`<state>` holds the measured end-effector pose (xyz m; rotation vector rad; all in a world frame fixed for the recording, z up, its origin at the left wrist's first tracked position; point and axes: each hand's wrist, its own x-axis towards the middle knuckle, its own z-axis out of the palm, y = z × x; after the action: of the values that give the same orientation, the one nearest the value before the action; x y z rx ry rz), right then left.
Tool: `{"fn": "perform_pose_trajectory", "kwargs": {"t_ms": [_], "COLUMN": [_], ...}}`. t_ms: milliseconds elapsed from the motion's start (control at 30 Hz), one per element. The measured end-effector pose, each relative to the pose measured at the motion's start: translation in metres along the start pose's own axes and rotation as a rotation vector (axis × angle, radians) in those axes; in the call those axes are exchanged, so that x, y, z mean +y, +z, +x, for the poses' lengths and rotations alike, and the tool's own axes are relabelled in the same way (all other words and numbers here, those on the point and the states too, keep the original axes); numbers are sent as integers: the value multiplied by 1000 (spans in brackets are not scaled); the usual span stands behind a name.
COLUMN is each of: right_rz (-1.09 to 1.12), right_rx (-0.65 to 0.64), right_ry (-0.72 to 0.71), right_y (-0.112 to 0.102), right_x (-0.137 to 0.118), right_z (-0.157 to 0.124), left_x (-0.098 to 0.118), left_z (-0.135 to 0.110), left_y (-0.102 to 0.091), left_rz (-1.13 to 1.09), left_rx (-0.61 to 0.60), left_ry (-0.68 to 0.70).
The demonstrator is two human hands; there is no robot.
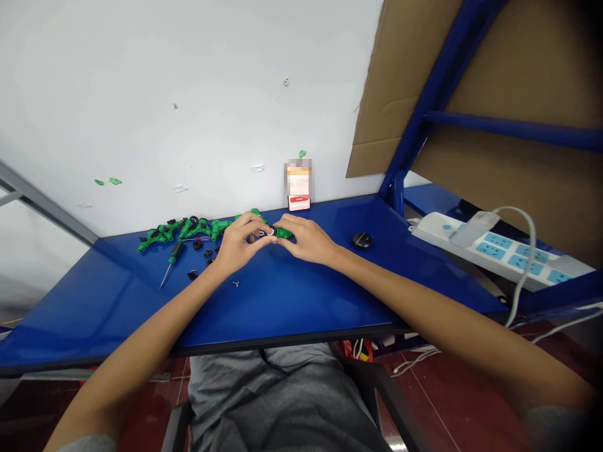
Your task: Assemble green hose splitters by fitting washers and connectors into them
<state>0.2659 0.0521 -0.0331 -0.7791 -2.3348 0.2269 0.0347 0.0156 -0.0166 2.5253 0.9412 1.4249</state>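
My left hand (pixel 239 245) and my right hand (pixel 306 238) meet over the far middle of the blue table (pixel 292 295). Between their fingertips they hold a small green plastic part (pixel 282 233) with a black and white piece at its end. Both hands have their fingers curled and pinched on it. To the left of the hands lies a row of several similar green parts (pixel 181 229), a green-handled screwdriver (pixel 170 260), small black pieces (pixel 201 251) and a loose screw (pixel 236 284).
A black round object (pixel 362 239) lies right of my right hand. A small red and white box (pixel 299 188) stands against the white wall. A white power strip (pixel 494 248) with a grey cable lies at right, under a blue frame with cardboard (pixel 471 81).
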Motion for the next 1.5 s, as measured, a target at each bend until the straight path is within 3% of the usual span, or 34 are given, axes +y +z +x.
{"fn": "perform_pose_trajectory", "kwargs": {"t_ms": [200,667,833,1000,1100,1233,1500], "right_rz": [11,-10,-37,-58,-24,-28,-44], "right_rx": [8,37,62,65,72,68,83], "right_ry": [9,-11,8,-4,-19,-33,-13], "right_y": [-3,-6,-4,-6,-5,-2,-2], "right_x": [2,2,6,5,3,3,9], "right_z": [0,0,-1,-2,-1,0,0], "left_x": [1,-11,-4,12,13,8,14], "left_z": [1,-5,-10,-13,-9,-6,-10], "left_y": [-7,-3,4,14,11,2,2], "left_rz": [138,-32,99,463,502,524,501], "left_rx": [-63,-165,-149,-88,22,66,-69], "left_ry": [107,-18,-39,75,254,449,352]}}
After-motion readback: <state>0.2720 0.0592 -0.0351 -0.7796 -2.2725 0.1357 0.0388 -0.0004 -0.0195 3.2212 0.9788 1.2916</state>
